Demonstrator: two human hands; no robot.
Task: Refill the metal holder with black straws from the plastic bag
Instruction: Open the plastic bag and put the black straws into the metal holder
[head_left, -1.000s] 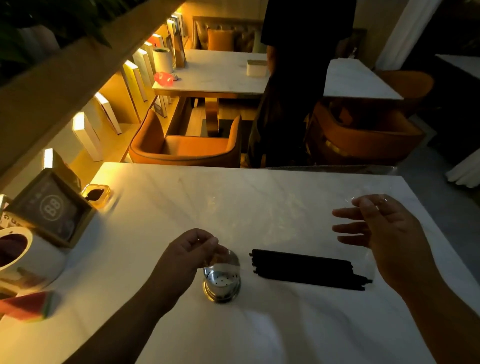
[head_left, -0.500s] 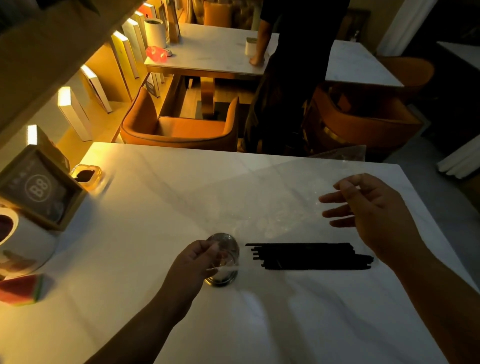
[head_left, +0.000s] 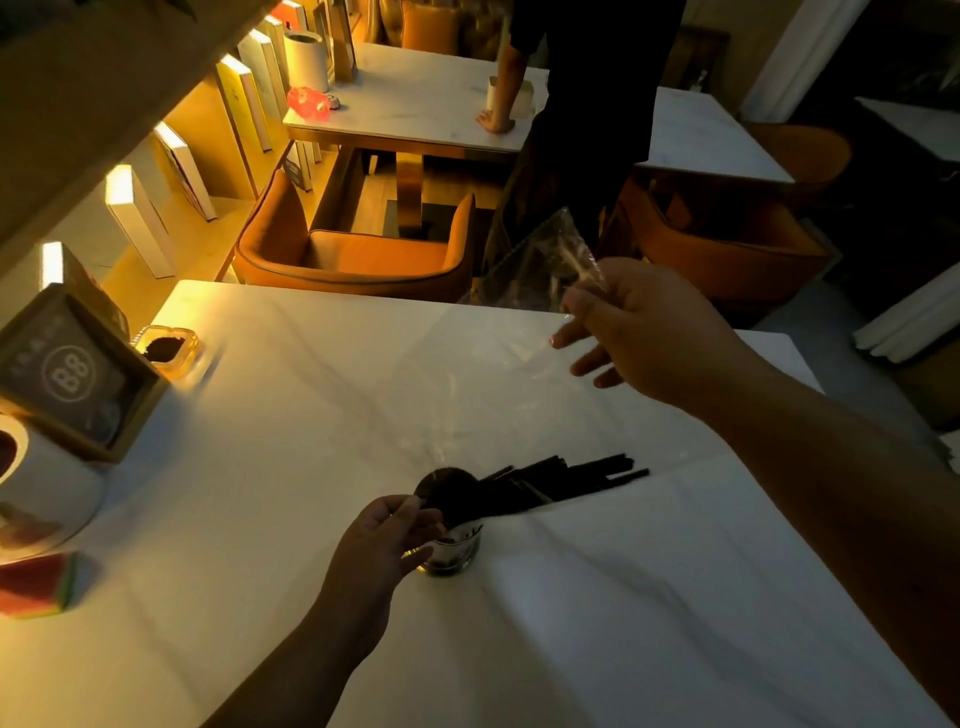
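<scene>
My left hand (head_left: 387, 540) grips the small round shiny metal holder (head_left: 453, 548) by its rim, on the white marble table (head_left: 291, 415). The bundle of thin black straws (head_left: 540, 488) leans with its lower ends at the holder's mouth, the upper ends fanning out to the right, still inside the clear plastic bag (head_left: 540, 265). My right hand (head_left: 644, 332) is raised above the table, pinching the bag's crumpled far end between thumb and forefinger, other fingers loosely spread.
</scene>
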